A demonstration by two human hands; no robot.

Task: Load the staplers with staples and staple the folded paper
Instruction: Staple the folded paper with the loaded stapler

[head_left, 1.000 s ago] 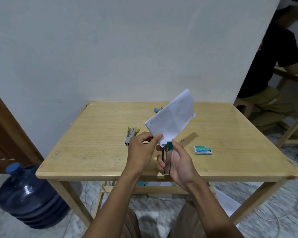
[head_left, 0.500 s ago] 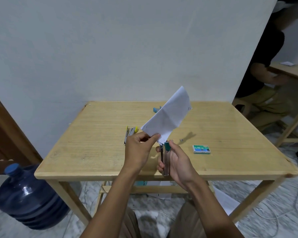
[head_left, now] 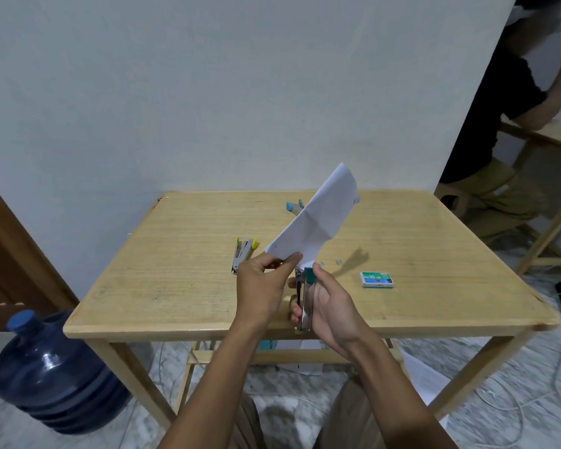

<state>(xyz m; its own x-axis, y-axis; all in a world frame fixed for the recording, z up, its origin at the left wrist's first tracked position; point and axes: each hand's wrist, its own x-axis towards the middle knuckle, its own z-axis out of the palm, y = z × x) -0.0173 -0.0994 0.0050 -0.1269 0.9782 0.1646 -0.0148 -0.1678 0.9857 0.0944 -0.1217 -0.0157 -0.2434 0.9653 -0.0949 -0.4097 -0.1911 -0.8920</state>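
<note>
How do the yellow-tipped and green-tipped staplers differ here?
The yellow-tipped metal stapler lies untouched on the wooden table; the green-tipped metal stapler is gripped in the right hand. The yellow one is clear of the folded white paper, while the green one's front end meets its lower corner, which the left hand pinches. Both have silver bodies.

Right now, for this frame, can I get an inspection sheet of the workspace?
Surface: wooden table, set against a white wall.
Job's things: folded paper held above the table; green stapler at its lower corner; yellow stapler and blue stapler lying on the table; staple box lying to the right.
Clutter: loose staple bits near the paper's shadow.
Grips: left hand pinches the folded paper; right hand holds the green stapler.
Cables: white cables on the floor, right.
Surroundings: water jug left; another person right; paper sheets on the floor.
</note>
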